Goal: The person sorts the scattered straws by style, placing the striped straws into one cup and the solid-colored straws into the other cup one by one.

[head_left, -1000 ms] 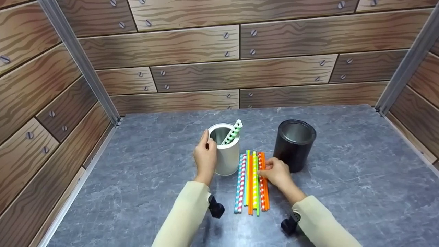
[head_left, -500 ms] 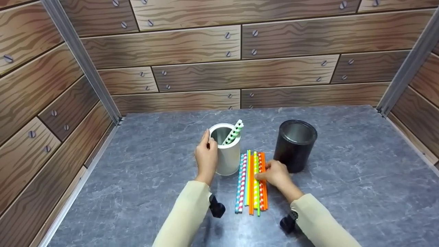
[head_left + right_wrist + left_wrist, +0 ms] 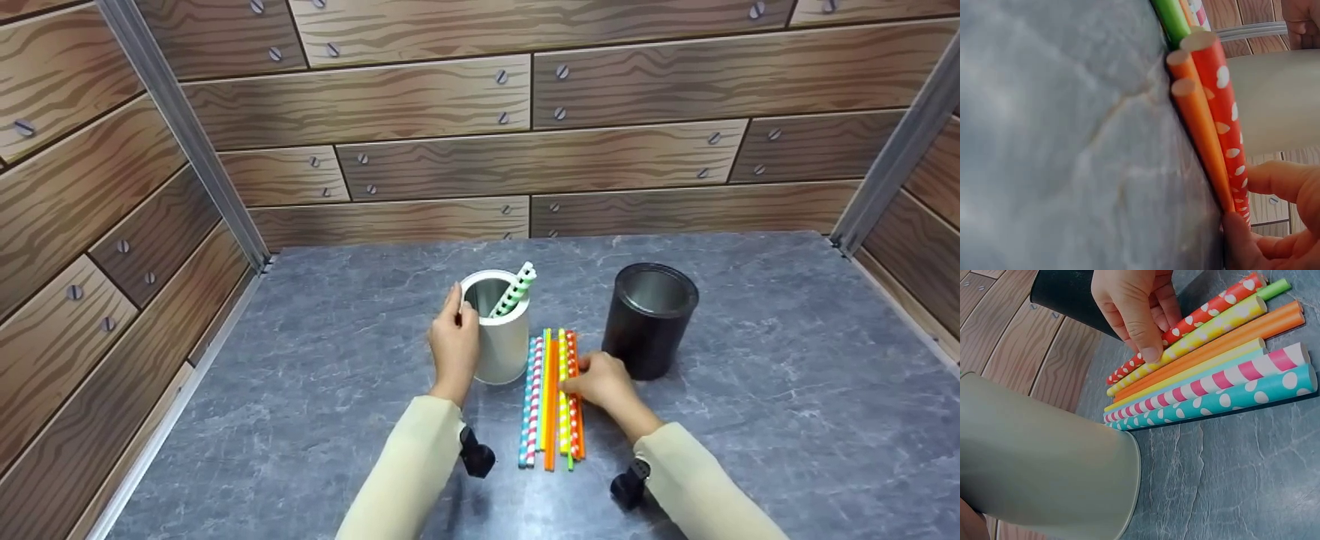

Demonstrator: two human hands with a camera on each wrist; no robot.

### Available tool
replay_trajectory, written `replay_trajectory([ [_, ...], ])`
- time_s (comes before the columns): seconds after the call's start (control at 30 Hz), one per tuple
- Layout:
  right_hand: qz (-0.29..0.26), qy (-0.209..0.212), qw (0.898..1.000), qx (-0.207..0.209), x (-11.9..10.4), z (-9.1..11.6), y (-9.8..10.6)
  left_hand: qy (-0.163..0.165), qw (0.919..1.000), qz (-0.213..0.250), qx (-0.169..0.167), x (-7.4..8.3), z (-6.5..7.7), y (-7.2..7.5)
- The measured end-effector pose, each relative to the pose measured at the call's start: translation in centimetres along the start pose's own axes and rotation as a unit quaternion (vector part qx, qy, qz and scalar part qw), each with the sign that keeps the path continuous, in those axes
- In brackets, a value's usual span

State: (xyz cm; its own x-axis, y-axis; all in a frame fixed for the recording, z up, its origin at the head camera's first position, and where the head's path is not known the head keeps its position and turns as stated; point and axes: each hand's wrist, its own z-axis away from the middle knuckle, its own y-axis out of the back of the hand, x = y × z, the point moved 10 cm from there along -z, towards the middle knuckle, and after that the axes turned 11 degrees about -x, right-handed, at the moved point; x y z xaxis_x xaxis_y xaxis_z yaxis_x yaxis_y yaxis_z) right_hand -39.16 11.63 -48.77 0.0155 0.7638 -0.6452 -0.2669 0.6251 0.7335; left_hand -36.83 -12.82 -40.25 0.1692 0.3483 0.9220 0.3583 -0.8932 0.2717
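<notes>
My left hand (image 3: 454, 345) holds the white canister (image 3: 504, 352) at its left rim. Inside it, green-and-white striped straws (image 3: 516, 291) lean to the right. Beside the canister, several paper straws lie side by side on the table: blue dotted (image 3: 1241, 396), pink striped (image 3: 1221, 378), yellow, plain orange (image 3: 1264, 325), yellow dotted (image 3: 1213, 329) and red dotted (image 3: 1202, 318). At the right of this row, my right hand (image 3: 606, 381) has thumb and fingers around the red dotted straw and two orange straws (image 3: 1202, 124). The thumb tip reaches the yellow dotted one. A green straw (image 3: 1172, 22) pokes out between them.
Just behind my right hand stands an upright black canister (image 3: 649, 337). The grey marbled table (image 3: 337, 322) is bordered by wood-patterned walls (image 3: 420, 169) at the back and both sides.
The right thumb has shifted left across the right-hand straws, and those straws have bunched closer together. My left hand keeps its hold on the white canister.
</notes>
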Motion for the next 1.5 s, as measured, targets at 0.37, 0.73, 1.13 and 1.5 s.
replay_trajectory([
  [0.37, -0.126, -0.013, 0.992, -0.017, 1.2, -0.2, -0.5, 0.001, 1.0000, -0.003, 0.004, 0.0, 0.0, 0.0],
  [0.73, -0.201, -0.029, 0.979, -0.034, 1.7, -0.2, -1.1, 0.002, 1.0000, -0.003, 0.005, 0.0, 0.0, 0.0],
  [1.13, -0.217, -0.035, 0.975, -0.028, 1.8, 0.0, -1.2, 0.005, 0.9999, -0.003, 0.009, -0.1, 0.0, 0.0],
  [1.5, -0.220, -0.023, 0.975, -0.018, 1.1, 0.1, -0.6, 0.000, 0.9999, -0.004, 0.014, -0.1, -0.1, 0.0],
])
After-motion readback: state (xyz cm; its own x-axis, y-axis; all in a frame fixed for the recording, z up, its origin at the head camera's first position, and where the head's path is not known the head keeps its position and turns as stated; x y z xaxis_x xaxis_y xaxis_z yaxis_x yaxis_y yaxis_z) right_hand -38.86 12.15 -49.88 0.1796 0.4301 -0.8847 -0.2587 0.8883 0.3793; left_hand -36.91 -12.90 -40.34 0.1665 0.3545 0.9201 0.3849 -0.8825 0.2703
